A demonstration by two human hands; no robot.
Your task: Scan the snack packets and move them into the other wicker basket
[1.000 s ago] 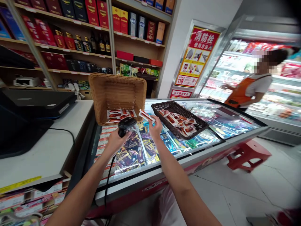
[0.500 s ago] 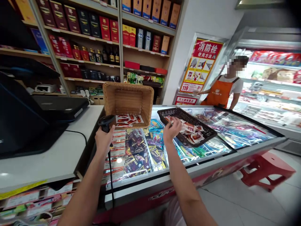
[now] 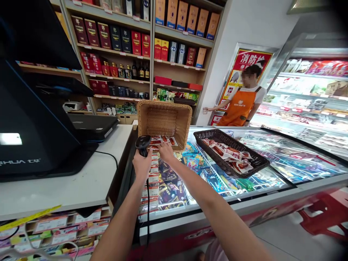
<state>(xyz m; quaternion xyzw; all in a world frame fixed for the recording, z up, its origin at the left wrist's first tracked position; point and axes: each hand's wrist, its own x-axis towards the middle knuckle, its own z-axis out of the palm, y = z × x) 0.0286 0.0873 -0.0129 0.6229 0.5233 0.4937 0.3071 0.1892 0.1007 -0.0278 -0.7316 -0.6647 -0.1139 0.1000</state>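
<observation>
My left hand (image 3: 142, 165) is closed around the grip of a black barcode scanner (image 3: 143, 141), held upright at the near left corner of a tan wicker basket (image 3: 165, 103). The scanner's cord hangs down in front of the freezer. In the tan basket lie several wrapped sausages (image 3: 172, 140). My right hand (image 3: 166, 152) reaches over the basket's near rim, its bent fingers at those packs; whether they grip one is hidden. A dark woven basket (image 3: 255, 167) with more wrapped sausages (image 3: 231, 153) rests to the right on the freezer glass.
Under the glass of the chest freezer (image 3: 233, 204) are packaged frozen goods. A white counter (image 3: 67, 195) with a black checkout terminal (image 3: 40, 134) stands at left. A person in an orange apron (image 3: 239, 107) stands beyond the freezer. A red stool (image 3: 323, 214) is at lower right.
My right hand has moved left from the dark basket to the tan basket. The view has turned left. My left hand still holds the scanner. The person in the apron has shifted left.
</observation>
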